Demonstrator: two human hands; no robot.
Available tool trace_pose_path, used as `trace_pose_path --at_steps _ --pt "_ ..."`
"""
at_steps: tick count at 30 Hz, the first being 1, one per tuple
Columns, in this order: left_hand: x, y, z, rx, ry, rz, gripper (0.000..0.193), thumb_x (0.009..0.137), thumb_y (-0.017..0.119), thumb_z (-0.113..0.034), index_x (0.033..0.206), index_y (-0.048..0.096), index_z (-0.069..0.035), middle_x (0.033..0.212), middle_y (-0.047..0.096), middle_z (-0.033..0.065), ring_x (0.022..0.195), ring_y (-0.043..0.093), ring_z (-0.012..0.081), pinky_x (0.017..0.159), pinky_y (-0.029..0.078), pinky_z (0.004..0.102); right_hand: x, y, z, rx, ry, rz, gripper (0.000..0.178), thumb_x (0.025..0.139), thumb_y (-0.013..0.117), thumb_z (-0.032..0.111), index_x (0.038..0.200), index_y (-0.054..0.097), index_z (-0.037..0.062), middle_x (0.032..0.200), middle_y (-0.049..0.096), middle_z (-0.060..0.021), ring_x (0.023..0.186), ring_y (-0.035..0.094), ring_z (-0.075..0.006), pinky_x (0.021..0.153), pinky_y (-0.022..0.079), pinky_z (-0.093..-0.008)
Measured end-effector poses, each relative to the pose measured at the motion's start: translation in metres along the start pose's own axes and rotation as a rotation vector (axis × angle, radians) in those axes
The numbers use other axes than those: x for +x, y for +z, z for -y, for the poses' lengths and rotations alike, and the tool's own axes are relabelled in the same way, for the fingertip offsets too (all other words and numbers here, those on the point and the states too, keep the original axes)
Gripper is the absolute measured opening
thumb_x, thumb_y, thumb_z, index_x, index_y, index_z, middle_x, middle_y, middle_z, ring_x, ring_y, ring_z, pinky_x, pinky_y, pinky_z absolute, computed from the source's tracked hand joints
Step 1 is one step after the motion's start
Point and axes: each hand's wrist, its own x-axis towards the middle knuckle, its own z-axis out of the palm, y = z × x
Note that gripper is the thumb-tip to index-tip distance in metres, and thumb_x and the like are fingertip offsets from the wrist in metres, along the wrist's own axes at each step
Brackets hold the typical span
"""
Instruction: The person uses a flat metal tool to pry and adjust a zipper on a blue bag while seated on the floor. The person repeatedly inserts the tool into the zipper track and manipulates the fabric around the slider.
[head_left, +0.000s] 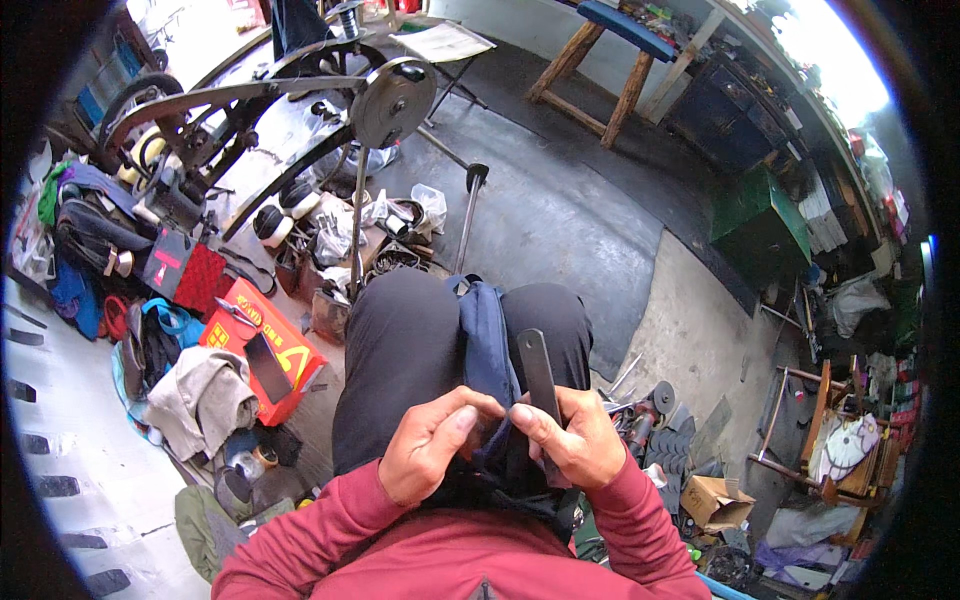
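I sit with both hands over my lap. My right hand (578,436) is closed round a flat, dark metal strip (537,368) with a small hole near its rounded upper end. The strip stands nearly upright, and its lower part is hidden behind my fingers and thumb. Close beside it, my left hand (435,440) has its fingers curled in, with the index fingertip at my right thumb. Whatever the left fingers pinch is too small or hidden to make out. Blue cloth (486,335), perhaps a bag, lies between my dark-trousered knees, beneath the hands.
A hand-cranked sewing machine (395,100) with a large wheel stands ahead left. An orange box (268,350) holding a phone (268,367) lies left, near a grey cloth (203,400). At right are tools, a cardboard box (716,502) and a green box (762,225). A blue-topped stool (627,30) stands far off.
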Motion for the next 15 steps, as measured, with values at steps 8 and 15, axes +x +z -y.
trace_pose_path --at_steps 8,15 --pt "0.015 0.002 0.005 0.396 0.106 -0.144 0.034 0.084 0.082 -0.016 0.098 0.055 -0.003 0.075 0.061 0.0097 0.066 0.063 0.0168 0.061 0.050 0.0336 0.021 0.000 -0.006 -0.044 -0.049 0.077 0.021 0.096 0.072 0.020 0.093 0.070 -0.0006 0.073 0.062 0.0031 0.069 0.052 -0.0046 0.060 0.044 -0.0273" --pt "0.020 -0.004 -0.006 0.517 0.091 -0.151 0.026 0.087 0.077 -0.013 0.094 0.054 -0.003 0.070 0.054 0.0049 0.061 0.053 0.0102 0.056 0.043 0.0289 0.021 0.000 -0.018 0.092 -0.030 -0.021 0.013 0.096 0.073 0.012 0.100 0.071 -0.0009 0.081 0.062 0.0073 0.073 0.051 -0.0023 0.064 0.042 -0.0231"
